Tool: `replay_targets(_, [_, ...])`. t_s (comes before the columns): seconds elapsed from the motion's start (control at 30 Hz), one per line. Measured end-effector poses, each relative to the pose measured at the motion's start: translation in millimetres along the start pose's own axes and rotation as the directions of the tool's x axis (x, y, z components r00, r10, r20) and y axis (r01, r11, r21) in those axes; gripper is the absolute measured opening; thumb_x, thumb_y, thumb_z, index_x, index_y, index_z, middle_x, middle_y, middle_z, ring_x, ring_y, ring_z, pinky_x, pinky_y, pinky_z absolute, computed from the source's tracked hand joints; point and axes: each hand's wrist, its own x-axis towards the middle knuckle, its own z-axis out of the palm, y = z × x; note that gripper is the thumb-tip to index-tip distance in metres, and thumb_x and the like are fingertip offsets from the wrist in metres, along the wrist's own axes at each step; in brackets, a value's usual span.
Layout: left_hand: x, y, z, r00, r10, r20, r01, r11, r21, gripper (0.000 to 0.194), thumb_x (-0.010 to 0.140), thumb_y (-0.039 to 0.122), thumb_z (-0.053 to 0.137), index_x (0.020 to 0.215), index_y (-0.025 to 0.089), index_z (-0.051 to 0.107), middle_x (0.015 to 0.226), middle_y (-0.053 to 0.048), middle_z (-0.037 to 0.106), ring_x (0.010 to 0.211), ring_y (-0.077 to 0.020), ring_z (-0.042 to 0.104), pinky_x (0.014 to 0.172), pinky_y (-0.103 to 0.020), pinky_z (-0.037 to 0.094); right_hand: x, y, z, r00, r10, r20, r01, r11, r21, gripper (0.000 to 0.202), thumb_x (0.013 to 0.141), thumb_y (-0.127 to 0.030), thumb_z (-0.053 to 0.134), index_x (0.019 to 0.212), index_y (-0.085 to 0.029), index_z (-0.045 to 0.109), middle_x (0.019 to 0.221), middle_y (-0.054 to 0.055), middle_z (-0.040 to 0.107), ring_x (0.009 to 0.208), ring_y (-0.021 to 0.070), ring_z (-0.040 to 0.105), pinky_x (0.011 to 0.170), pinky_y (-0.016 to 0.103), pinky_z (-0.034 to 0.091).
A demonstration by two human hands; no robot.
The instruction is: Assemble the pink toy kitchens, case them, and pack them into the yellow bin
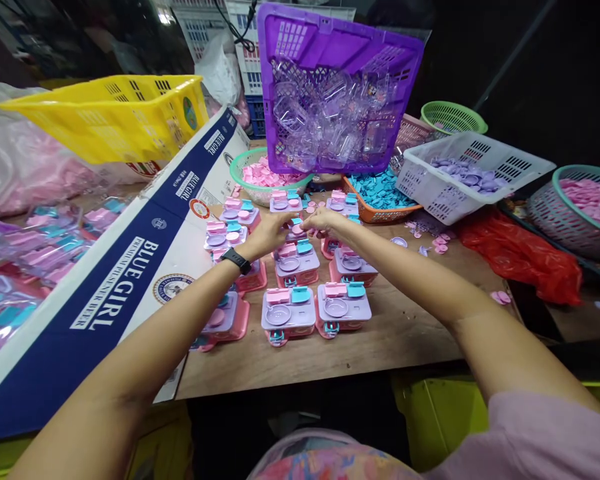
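Rows of small toy units with lilac tops, pink bases and pink and blue flaps stand on the wooden table (400, 333). Two units, a left one (287, 317) and a right one (343, 308), sit at the front, each with a round lilac pan. My left hand (271, 233), with a black watch at the wrist, is at a unit in the middle column farther back, fingers bent. From the right, my right hand (325, 221) meets the same unit (297, 231), its fingers drawn together. Whatever small part lies between the fingertips is too small to make out.
Behind stands a purple crate (343, 50) of clear plastic parts. Baskets of pink (243, 179), blue (377, 215) and lilac pieces (430, 190) line the back. A printed cardboard sheet (130, 267) slopes along the left, beside a yellow basket (130, 127). Red plastic (520, 257) lies right.
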Motion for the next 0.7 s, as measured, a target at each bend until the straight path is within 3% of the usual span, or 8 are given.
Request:
replay_targets(0.17, [-1,-7,-3.0,0.987,0.104,0.124,-0.120,0.984,0.131,0.059,0.071,-0.003,0.047,0.117,0.017,0.078,0.122,-0.010,0.076,0.116,-0.0262,0.067,0.104,-0.041,0.051,15,2,8,0.998,-0.015,-0.066,0.010,0.997,-0.076,0.035,0.075,-0.010,0.088,0.062,-0.016,0.056,0.047,-0.002,0.051,0.042,0.0085,0.045,0.040,0.019,0.033])
replay_targets(0.37, [1,-7,-13.2,0.955,0.087,0.283,-0.144,0.972,0.187,0.063,0.077,-0.001,0.046,0.126,0.023,0.076,0.135,-0.009,0.072,0.126,-0.0307,0.057,0.104,-0.049,0.043,23,-2,3,0.999,0.034,-0.031,-0.037,0.992,-0.123,0.030,0.073,-0.015,0.091,0.066,-0.013,0.062,0.049,0.000,0.054,0.047,0.0116,0.050,0.040,0.019,0.036])
replay_targets(0.57, [3,-19,-13.6,0.950,0.080,0.303,-0.131,0.980,0.153,0.053,0.084,0.008,0.051,0.124,0.028,0.078,0.128,-0.008,0.074,0.122,-0.0321,0.055,0.102,-0.050,0.037,25,-1,3,0.999,0.042,-0.023,-0.046,0.986,-0.163,0.026,0.074,-0.015,0.090,0.072,-0.012,0.064,0.056,0.001,0.058,0.048,0.0114,0.052,0.042,0.019,0.039])
replay_targets(0.7, [0,-23,-9.7,0.954,0.100,0.283,-0.146,0.979,0.145,0.046,0.085,0.012,0.054,0.120,0.026,0.080,0.125,-0.009,0.076,0.119,-0.0326,0.055,0.098,-0.048,0.037,21,-2,7,1.000,-0.008,-0.021,0.003,0.970,-0.241,0.017,0.079,-0.013,0.083,0.080,-0.010,0.066,0.056,-0.001,0.060,0.051,0.0126,0.057,0.047,0.021,0.049])
